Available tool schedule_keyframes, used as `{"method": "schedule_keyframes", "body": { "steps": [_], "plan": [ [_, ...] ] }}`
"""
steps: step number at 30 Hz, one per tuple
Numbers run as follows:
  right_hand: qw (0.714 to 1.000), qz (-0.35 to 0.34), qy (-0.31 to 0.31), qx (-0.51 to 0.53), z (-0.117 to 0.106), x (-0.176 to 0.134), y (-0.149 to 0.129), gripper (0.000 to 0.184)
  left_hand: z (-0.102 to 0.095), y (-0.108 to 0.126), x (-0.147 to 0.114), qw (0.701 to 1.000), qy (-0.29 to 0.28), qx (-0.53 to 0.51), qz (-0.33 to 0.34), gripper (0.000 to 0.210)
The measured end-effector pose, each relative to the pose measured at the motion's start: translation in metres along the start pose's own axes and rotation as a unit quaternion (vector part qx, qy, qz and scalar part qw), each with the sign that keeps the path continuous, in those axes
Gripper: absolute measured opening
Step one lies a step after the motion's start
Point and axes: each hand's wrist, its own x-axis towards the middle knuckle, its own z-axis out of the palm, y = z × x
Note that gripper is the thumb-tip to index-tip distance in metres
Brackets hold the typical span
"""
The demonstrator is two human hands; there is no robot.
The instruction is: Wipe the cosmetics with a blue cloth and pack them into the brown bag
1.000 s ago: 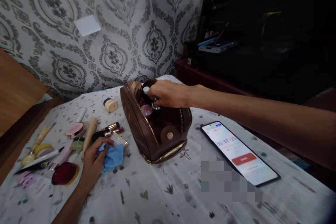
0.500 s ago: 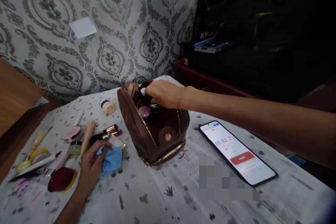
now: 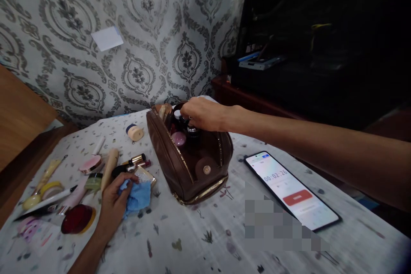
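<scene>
A brown cosmetic bag [image 3: 167, 154] stands unzipped in the middle of the bed-like surface. My right hand [image 3: 204, 113] reaches into its far end with the fingers curled down; what they grip, if anything, is hidden. Beside those fingers are a white-capped item [image 3: 177, 114], a dark jar with a shiny lid [image 3: 192, 130] and a pink round item [image 3: 179, 138], all inside the bag. My left hand [image 3: 115, 195] is closed on a light blue cloth [image 3: 138, 197], left of the bag. A clear gold-edged case [image 3: 146, 176] lies just beyond the cloth.
Left of the bag lie several cosmetics, among them a dark red jar [image 3: 78, 219], a green jar [image 3: 93, 181], a pink compact [image 3: 90, 164] and a beige bottle [image 3: 135, 132]. A phone [image 3: 292, 190] showing a timer lies at the right. A patterned wall [image 3: 138, 30] rises behind.
The view has shifted slightly. My right hand stays in the bag's far end, and my left hand keeps the blue cloth. The phone's timer has gone from 02:25 to 02:26.
</scene>
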Motion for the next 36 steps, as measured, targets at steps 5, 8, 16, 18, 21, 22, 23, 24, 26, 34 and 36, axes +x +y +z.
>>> {"method": "schedule_keyframes", "body": {
  "steps": [5,8,16,18,21,22,23,24,26,34,36],
  "plan": [
    [0.999,-0.006,-0.022,-0.045,-0.005,0.000,-0.003,0.024,0.001,0.000,0.001,1.000,0.004,-0.006,0.001,0.023],
    [0.998,-0.004,-0.004,-0.068,-0.002,-0.001,-0.006,0.025,0.000,-0.003,0.001,1.000,0.004,-0.006,-0.004,0.023],
    [0.994,-0.028,0.012,-0.105,0.002,-0.003,-0.007,0.028,-0.001,-0.003,-0.001,1.000,-0.007,0.002,-0.015,0.024],
    [0.994,-0.030,0.015,-0.101,0.001,-0.003,-0.007,0.028,0.000,-0.002,-0.002,1.000,-0.008,-0.005,-0.017,0.025],
    [0.995,-0.031,0.021,-0.090,0.002,-0.002,-0.005,0.028,0.001,-0.001,-0.002,1.000,-0.009,-0.008,-0.020,0.026],
    [0.996,-0.032,0.024,-0.085,0.003,-0.001,-0.004,0.029,0.001,-0.001,-0.002,1.000,-0.008,-0.007,-0.018,0.026],
    [0.996,-0.033,0.027,-0.079,0.004,0.000,-0.003,0.029,0.001,-0.001,-0.001,1.000,-0.006,-0.005,-0.017,0.026],
    [0.996,-0.033,0.029,-0.073,0.005,0.000,-0.002,0.029,0.000,-0.002,-0.001,1.000,-0.005,-0.004,-0.015,0.026],
    [0.997,-0.033,0.029,-0.066,0.006,0.001,-0.002,0.030,0.000,-0.002,-0.001,1.000,-0.004,-0.004,-0.011,0.025],
    [0.996,-0.039,0.022,-0.076,0.005,-0.001,-0.004,0.027,0.000,-0.001,-0.002,1.000,-0.007,0.000,-0.017,0.025],
    [0.996,-0.042,0.021,-0.077,0.006,-0.001,-0.004,0.028,0.000,-0.002,-0.002,1.000,-0.009,-0.001,-0.019,0.024]
  ]
}}
